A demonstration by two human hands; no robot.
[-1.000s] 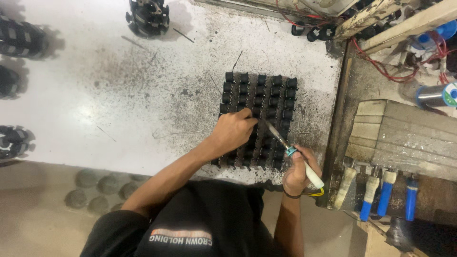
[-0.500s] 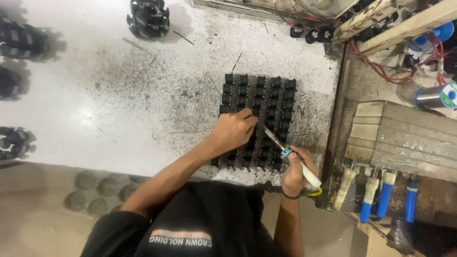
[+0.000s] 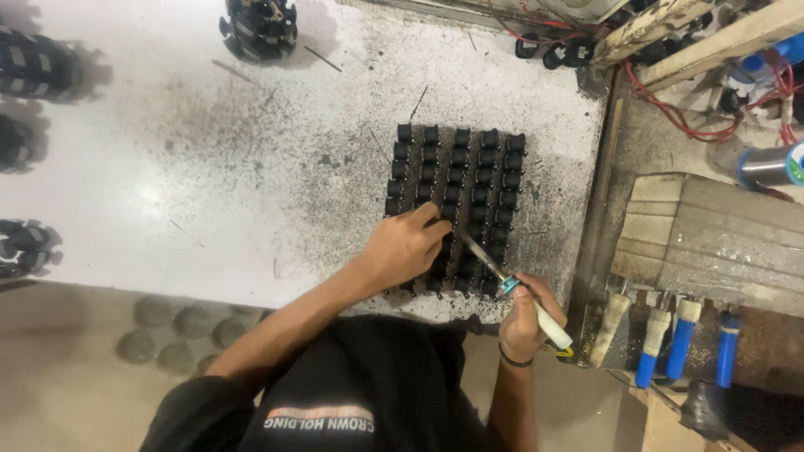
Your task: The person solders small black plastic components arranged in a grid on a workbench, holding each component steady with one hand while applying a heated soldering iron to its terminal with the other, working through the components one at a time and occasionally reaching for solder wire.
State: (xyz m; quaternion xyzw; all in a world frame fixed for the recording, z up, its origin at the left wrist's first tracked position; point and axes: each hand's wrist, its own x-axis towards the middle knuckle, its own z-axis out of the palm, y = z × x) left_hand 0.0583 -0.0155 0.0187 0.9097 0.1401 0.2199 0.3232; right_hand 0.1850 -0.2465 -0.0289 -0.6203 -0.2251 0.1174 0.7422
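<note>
A block of several small black components stands in tight rows on the stained white worktop. My left hand rests on the block's near left part, fingers pinched against one of the black pieces. My right hand grips a soldering iron with a white handle and blue collar. Its metal tip slants up and left into the near rows, close to my left fingertips.
Round black toothed parts lie along the far and left edges of the worktop. At the right stand a wooden box, a solder spool, red wires and several blue- and white-handled tools.
The iron's tip has slid left and nearer along the block. My left hand has crept slightly nearer on the near rows.
</note>
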